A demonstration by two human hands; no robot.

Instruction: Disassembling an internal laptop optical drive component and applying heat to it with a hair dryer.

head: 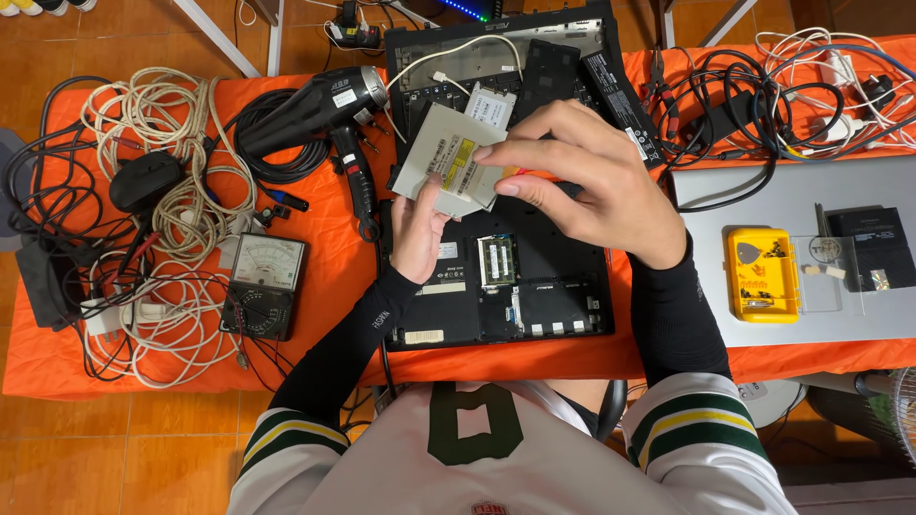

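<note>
Optical drive (448, 160), one flat silver unit with a label on its upper face, is held tilted above an opened laptop base (496, 277), between the two hands. The left hand (418, 234) comes up from below and supports the drive's lower edge, thumb lying up against its near side. The right hand (587, 176) reaches in from the right, its fingertips (496, 151) pinching the drive's right edge; a bit of red shows under its palm, too hidden to identify.

Nearest on the orange surface (324, 277), one black laptop base lies bottom-up with its cover off, one green memory module (496, 259) showing in it. To its left lies one analogue multimeter (264, 284), beside a tangle of white cables (162, 219). To the right, one closed silver laptop (811, 257) carries one yellow case (761, 275) and one small black box (870, 248).

Farther back, one black heat gun (324, 110) lies just left of the drive. Behind the hands, a second black laptop shell (506, 67) lies open with one small silver drive (491, 105) on it. A heap of black and white cables (763, 95) fills the far right.
</note>
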